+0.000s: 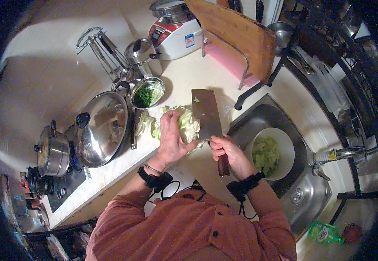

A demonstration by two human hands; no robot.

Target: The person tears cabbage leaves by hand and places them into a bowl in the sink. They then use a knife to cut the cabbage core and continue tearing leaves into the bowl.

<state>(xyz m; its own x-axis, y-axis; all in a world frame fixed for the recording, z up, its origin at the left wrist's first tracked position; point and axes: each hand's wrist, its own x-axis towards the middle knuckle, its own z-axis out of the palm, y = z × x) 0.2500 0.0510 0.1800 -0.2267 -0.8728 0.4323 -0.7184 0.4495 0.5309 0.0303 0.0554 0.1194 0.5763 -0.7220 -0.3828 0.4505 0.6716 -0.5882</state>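
My left hand (172,138) rests on a pile of pale green cabbage (189,125) on the counter, fingers curved over its left side. A Chinese cleaver (207,112) is in my right hand (225,148), gripped by its wooden handle. Its broad blade points away from me, along the right side of the cabbage, with a small green scrap stuck on it. More cabbage leaves (146,124) lie left of my left hand. Behind them stands a metal bowl (160,85) with chopped greens (143,95). Whatever lies beneath the cabbage is hidden.
A lidded wok (102,130) and a steel pot (54,160) stand at left. At right, the sink (251,119) holds a white bowl (286,153) of cut leaves under the faucet (326,156). Behind are a rice cooker (177,40) and wooden cutting board (234,36) in a rack.
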